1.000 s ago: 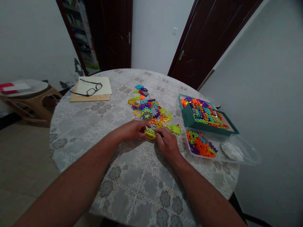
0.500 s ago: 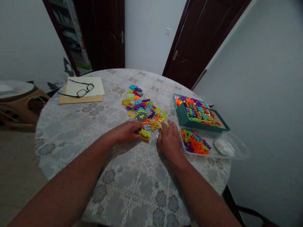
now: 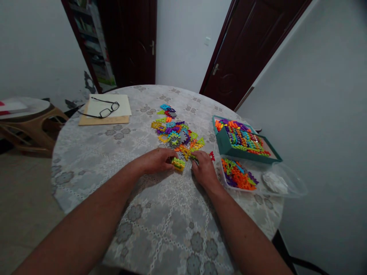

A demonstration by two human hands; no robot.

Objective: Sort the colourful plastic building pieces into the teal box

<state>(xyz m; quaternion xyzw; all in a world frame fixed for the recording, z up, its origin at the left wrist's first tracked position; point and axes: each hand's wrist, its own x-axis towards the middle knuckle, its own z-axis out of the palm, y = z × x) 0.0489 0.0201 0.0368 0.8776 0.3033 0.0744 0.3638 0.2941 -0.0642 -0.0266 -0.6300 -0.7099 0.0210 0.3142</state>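
Observation:
My left hand (image 3: 156, 160) is closed around the near end of a small stack of yellow and green toothed plastic building pieces (image 3: 178, 164), just above the tablecloth. My right hand (image 3: 205, 166) has its fingers curled together at a green piece (image 3: 194, 157), most of which the fingers cover. Right beyond both hands spreads a loose pile of colourful plastic gear-like pieces (image 3: 183, 136) in yellow, blue, purple, grey and orange. A red piece (image 3: 211, 156) lies at the outer side of my right hand.
On the right stand a green box (image 3: 243, 152) with rows of coloured pieces and a clear tub (image 3: 239, 188) of orange, purple and green ones. A clear lid (image 3: 296, 187) holds something white. Glasses (image 3: 105, 112) rest on papers (image 3: 123, 105) at the far left of the round table (image 3: 160, 229).
My right hand's fingers have drawn together at the green piece, and the red piece beside it has come into sight. The left hand keeps its stack. The view has shifted slightly.

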